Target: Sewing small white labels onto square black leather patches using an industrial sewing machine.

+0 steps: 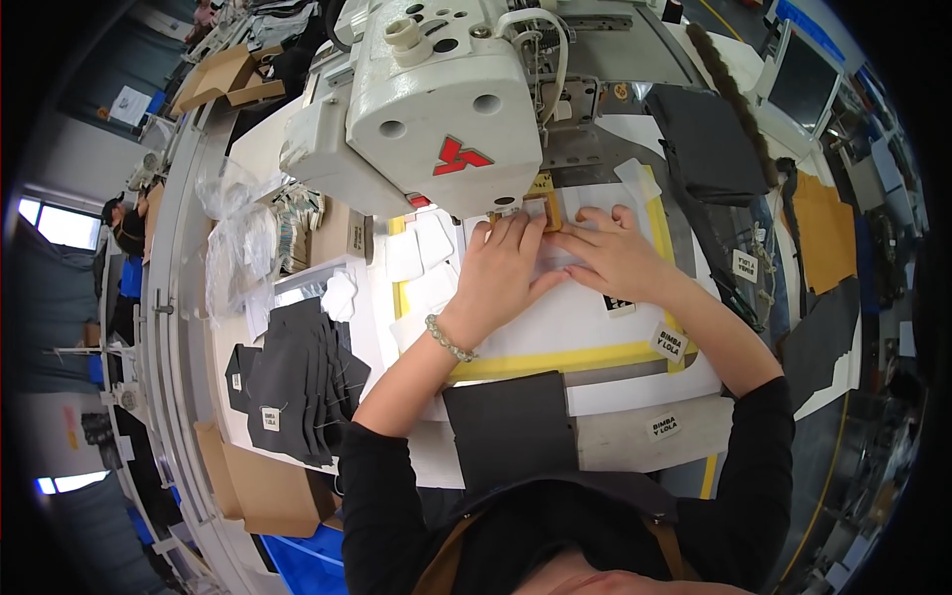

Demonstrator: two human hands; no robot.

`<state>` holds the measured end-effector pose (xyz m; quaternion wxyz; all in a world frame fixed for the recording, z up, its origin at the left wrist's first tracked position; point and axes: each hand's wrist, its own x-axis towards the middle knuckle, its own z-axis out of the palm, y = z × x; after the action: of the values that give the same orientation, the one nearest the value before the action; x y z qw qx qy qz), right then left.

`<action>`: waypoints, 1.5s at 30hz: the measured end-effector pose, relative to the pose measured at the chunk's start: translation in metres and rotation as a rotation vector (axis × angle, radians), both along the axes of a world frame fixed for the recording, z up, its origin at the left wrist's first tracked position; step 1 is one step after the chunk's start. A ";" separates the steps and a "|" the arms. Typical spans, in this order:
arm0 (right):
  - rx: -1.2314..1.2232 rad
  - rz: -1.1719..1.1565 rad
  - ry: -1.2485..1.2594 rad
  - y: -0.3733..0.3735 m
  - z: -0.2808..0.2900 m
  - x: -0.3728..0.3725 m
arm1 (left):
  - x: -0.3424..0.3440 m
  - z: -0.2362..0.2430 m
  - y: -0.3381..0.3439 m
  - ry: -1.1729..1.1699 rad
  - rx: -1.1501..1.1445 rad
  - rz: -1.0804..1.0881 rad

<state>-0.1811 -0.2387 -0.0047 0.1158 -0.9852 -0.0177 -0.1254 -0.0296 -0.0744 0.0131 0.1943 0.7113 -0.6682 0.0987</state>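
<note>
Clock taken from the hands, 12 = top of view. Left hand (504,270): palm down, fingers out flat, thumb stuck out, fingertips under the machine head at the near side of the amber frame (554,209). Right hand (617,256): fingers loosely bent, thumb apart from index, index tip just beside the same frame. Neither looks wrapped round anything; can't tell how hard they press.

Amber frame sits at 12, just past the fingertips. White machine head (436,129) with red emblem at 11, overhanging the work. White sheet (531,322) lies beneath both hands, yellow strip (555,358) along its near edge. Small black piece (620,306) at 4, near the right wrist; cream label (669,341) further out at 4, on the strip.

Dark panel (511,426) at 6, at the near edge of the bench (615,446). Second cream label (663,426) at 5. Fanned stack of dark pieces (302,382) at 8. White pieces (433,241) at 9, then label bundles (296,226), clear plastic bag (233,248) furthest. Dark fabric pile (709,144) at 2, monitor (805,77) beyond. Tan sheet (825,233) at 3.
</note>
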 end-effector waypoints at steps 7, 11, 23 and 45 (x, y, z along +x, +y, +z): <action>0.041 -0.012 0.024 0.000 -0.002 0.001 | 0.000 0.003 -0.007 0.102 -0.030 0.003; 0.007 -0.020 -0.013 -0.001 -0.007 0.001 | 0.000 0.000 -0.010 0.101 -0.032 0.022; 0.246 -0.151 -0.075 0.001 0.008 -0.023 | -0.002 0.016 0.020 -0.019 -0.009 -0.130; 0.104 -0.098 0.060 0.131 0.016 -0.127 | -0.092 0.002 0.142 0.406 0.016 0.177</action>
<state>-0.3086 -0.1073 0.0109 0.1610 -0.9808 0.0408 -0.1019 -0.1217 0.0675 0.0155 0.3097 0.7741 -0.5509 -0.0352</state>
